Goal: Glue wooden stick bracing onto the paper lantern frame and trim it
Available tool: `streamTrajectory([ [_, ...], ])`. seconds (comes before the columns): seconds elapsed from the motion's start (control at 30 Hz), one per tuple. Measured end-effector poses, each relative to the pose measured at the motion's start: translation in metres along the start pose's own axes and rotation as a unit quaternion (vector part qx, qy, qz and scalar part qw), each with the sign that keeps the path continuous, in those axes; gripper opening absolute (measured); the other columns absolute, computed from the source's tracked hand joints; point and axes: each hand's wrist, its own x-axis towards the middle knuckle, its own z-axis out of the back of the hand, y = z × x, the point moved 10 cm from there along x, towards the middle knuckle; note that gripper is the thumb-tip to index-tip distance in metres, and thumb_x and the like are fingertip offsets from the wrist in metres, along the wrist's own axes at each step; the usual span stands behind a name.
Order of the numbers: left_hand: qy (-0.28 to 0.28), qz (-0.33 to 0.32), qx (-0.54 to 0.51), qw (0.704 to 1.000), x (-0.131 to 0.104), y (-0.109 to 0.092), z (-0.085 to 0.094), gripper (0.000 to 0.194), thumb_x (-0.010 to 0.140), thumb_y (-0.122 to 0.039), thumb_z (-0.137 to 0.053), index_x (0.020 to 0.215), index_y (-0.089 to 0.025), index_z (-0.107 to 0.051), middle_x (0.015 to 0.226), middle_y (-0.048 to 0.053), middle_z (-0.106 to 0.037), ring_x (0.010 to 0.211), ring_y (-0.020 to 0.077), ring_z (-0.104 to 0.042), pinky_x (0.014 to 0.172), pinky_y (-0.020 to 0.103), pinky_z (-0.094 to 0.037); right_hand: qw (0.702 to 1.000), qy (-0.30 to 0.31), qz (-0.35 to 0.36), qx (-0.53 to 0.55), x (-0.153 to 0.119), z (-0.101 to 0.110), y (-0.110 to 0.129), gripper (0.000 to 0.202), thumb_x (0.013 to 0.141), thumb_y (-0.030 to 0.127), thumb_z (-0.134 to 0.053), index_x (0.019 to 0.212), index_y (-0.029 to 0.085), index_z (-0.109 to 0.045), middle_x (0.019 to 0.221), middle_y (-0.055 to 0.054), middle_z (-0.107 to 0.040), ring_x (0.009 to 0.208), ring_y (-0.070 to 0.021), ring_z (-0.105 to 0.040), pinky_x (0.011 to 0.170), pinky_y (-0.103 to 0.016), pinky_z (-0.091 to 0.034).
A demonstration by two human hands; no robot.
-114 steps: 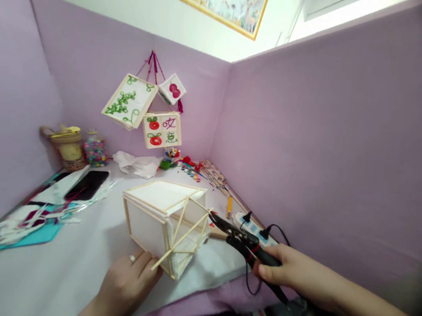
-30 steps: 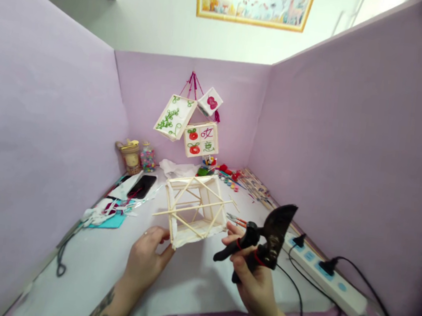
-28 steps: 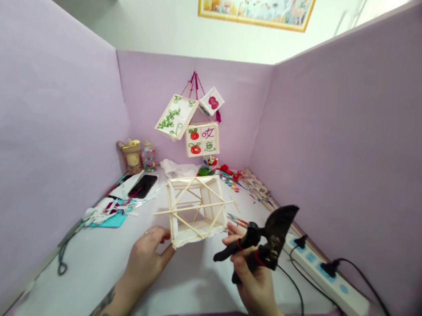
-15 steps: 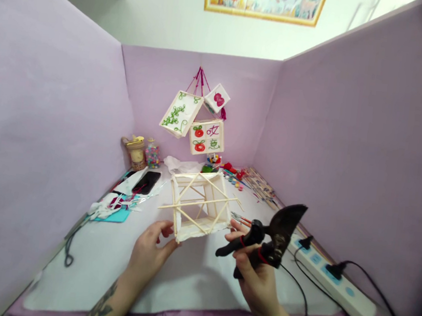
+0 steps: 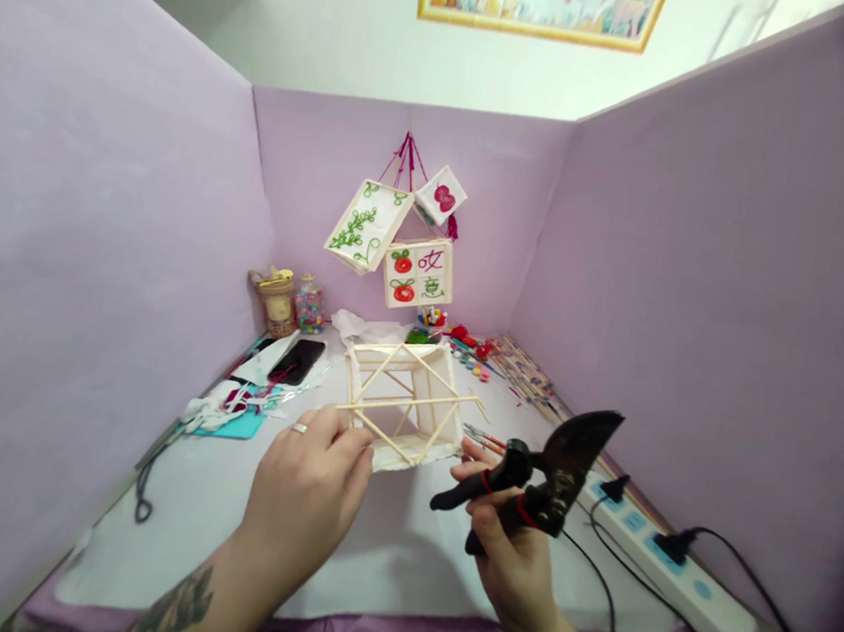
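Note:
A box-shaped frame of thin wooden sticks (image 5: pixel 413 406) is held up over the white table, with crossed sticks on its near face and white material along its edges. One long stick runs across that face and sticks out past the right side. My left hand (image 5: pixel 316 466) is closed round the frame's lower left corner, covering it. My right hand (image 5: pixel 511 537) is wrapped round the handles of black pliers (image 5: pixel 561 466), whose wide jaws point up and right; its fingertips also meet the frame's lower right corner.
Decorated box lanterns (image 5: pixel 418 272) hang at the back. Left lie a phone (image 5: pixel 298 361), scraps on a blue sheet (image 5: pixel 234 424) and a bead jar (image 5: pixel 309 306). A power strip (image 5: pixel 667 563) with cables lies right, wooden sticks (image 5: pixel 526 372) behind. Purple panels surround the table.
My left hand has moved up from below the frame and now grips its left corner with the back of the hand showing. The view has shifted slightly.

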Motion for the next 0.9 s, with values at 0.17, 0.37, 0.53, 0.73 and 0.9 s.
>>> streamTrajectory([
  [0.17, 0.073, -0.023, 0.058, 0.995, 0.006, -0.003, -0.02, 0.021, 0.087, -0.022, -0.05, 0.069, -0.019, -0.061, 0.07, 0.004, -0.053, 0.06, 0.017, -0.049, 0.056, 0.03, -0.036, 1.0, 0.011, 0.009, 0.006, -0.001, -0.003, 0.003, 0.019, 0.089, 0.038, -0.059, 0.076, 0.023, -0.061, 0.103, -0.009, -0.069, 0.128, -0.0314, -0.048, 0.105, -0.052, -0.038],
  [0.37, 0.104, -0.028, -0.073, 0.992, 0.005, -0.007, -0.009, 0.023, 0.09, -0.018, -0.042, 0.075, -0.02, -0.059, 0.073, 0.003, -0.056, 0.062, 0.0161, -0.053, 0.056, 0.028, -0.042, 1.0, 0.009, 0.0, 0.007, -0.001, -0.002, 0.002, 0.02, 0.089, 0.039, -0.059, 0.077, 0.023, -0.06, 0.103, -0.01, -0.069, 0.127, -0.0322, -0.048, 0.103, -0.053, -0.039],
  [0.53, 0.011, 0.042, -0.147, 0.988, -0.003, 0.036, 0.037, 0.019, 0.093, -0.025, -0.043, 0.079, -0.022, -0.056, 0.077, 0.002, -0.055, 0.072, 0.0158, -0.056, 0.063, 0.026, -0.046, 1.0, 0.009, -0.001, 0.015, -0.002, -0.002, 0.0, 0.021, 0.089, 0.039, -0.06, 0.076, 0.023, -0.06, 0.103, -0.008, -0.07, 0.127, -0.0314, -0.049, 0.104, -0.052, -0.038],
  [0.73, -0.044, 0.205, 0.028, 0.977, -0.025, 0.12, 0.06, 0.023, 0.092, -0.034, -0.04, 0.078, -0.021, -0.053, 0.076, 0.002, -0.053, 0.071, 0.0185, -0.053, 0.062, 0.03, -0.041, 1.0, 0.013, 0.003, 0.006, -0.003, -0.003, 0.002, 0.015, 0.09, 0.036, -0.058, 0.08, 0.024, -0.061, 0.107, -0.007, -0.069, 0.129, -0.0302, -0.048, 0.106, -0.05, -0.037],
  [0.9, 0.11, 0.305, 0.163, 0.932, -0.043, 0.173, 0.015, 0.034, 0.095, -0.031, -0.031, 0.071, -0.02, -0.054, 0.075, 0.006, -0.056, 0.069, 0.0205, -0.055, 0.056, 0.029, -0.035, 1.0, 0.008, -0.008, 0.007, -0.004, -0.001, -0.003, 0.018, 0.09, 0.036, -0.057, 0.078, 0.024, -0.061, 0.107, -0.008, -0.068, 0.13, -0.0313, -0.045, 0.105, -0.052, -0.038],
])
